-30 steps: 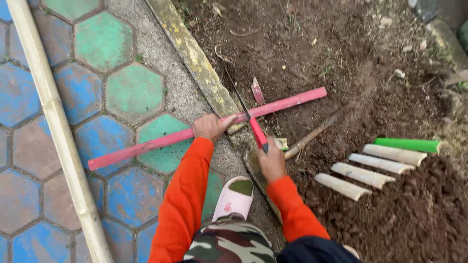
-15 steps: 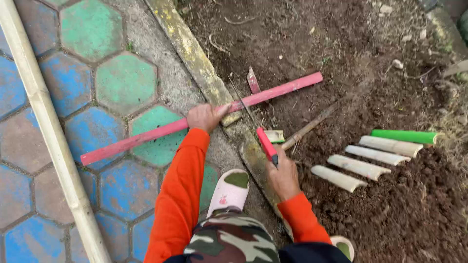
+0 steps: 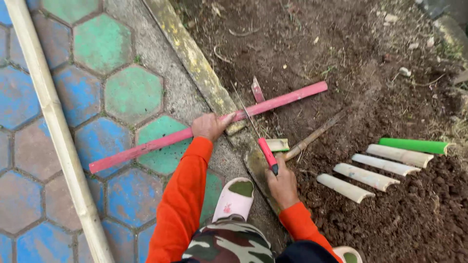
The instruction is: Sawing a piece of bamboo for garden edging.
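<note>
My left hand (image 3: 209, 125) presses down on a long pink-painted bamboo stick (image 3: 146, 146) that lies across the yellowish concrete curb (image 3: 195, 61). My right hand (image 3: 282, 184) grips the red handle of a thin-bladed hand saw (image 3: 265, 152); the blade runs up across the pink stick just right of my left hand. A short pink offcut (image 3: 257, 89) lies on the soil beyond the stick. A small pale bamboo piece (image 3: 278, 144) rests beside the saw handle.
Three pale split bamboo pieces (image 3: 382, 164) and a green one (image 3: 414, 145) lie in a row on the soil at right. A long pale bamboo pole (image 3: 56, 131) crosses the painted hexagonal pavers at left. A thin brown stick (image 3: 314, 135) and my pale slipper (image 3: 235, 198) are close by.
My right hand has pulled the saw back toward me and a little lower. The left hand stays pressed on the pink stick, which has not shifted on the curb.
</note>
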